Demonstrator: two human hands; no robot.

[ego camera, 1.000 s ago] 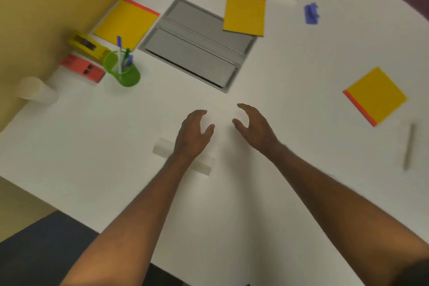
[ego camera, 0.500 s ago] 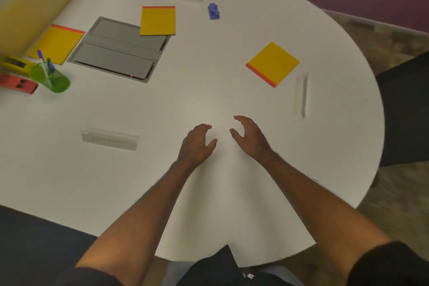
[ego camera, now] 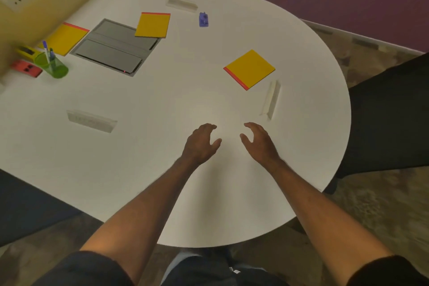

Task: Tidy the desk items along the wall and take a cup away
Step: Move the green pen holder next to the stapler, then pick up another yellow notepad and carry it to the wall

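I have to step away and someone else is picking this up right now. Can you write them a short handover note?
Left hand and right hand: both open, fingers loosely curled, holding nothing, over the bare middle of the white table.
By the wall on the left: green pen cup, yellow box, red box, one yellow notepad.
Loose on the table: two more yellow notepads, a small blue item.
Done: nothing evident.
Left: tidy the wall-side items; no cup is in hand yet.

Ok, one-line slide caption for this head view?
Both hands, left hand and right hand, hover open and empty over the white table, three yellow notepads and a green pen cup beyond.
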